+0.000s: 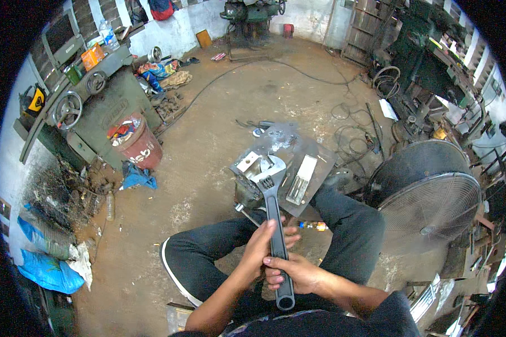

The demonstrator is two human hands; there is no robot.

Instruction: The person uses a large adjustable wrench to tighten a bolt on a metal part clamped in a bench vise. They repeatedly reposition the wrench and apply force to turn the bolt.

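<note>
Adjustable wrench (278, 241) is held at the centre of the view, its head toward twelve o'clock and its handle end toward six, above the crossed legs (351, 227) of the seated person. Clock positions are read from the wrench head. At six o'clock the left hand (257, 245) is laid against the handle; its fingers are loosely extended and spread behind it, slightly blurred, and whether the handle is firmly gripped by them cannot be told. Between five and six, the lower handle is enclosed by the right hand (302, 273), whose fingers are curled closed around it. Just beyond the head, a low metal desk (324, 156) is seen; at four o'clock a white tray (302, 180) is placed on it. At seven o'clock a dark metal fixture (246, 191) is partly overlapped by the wrench; contact between them cannot be determined. At five o'clock a small bottle (314, 226) is located between the legs. Farther out, a large drum fan (430, 205) is found at three o'clock, a reddish bin (143, 150) at nine, and a green machine with handwheels (109, 106) at ten.
</note>
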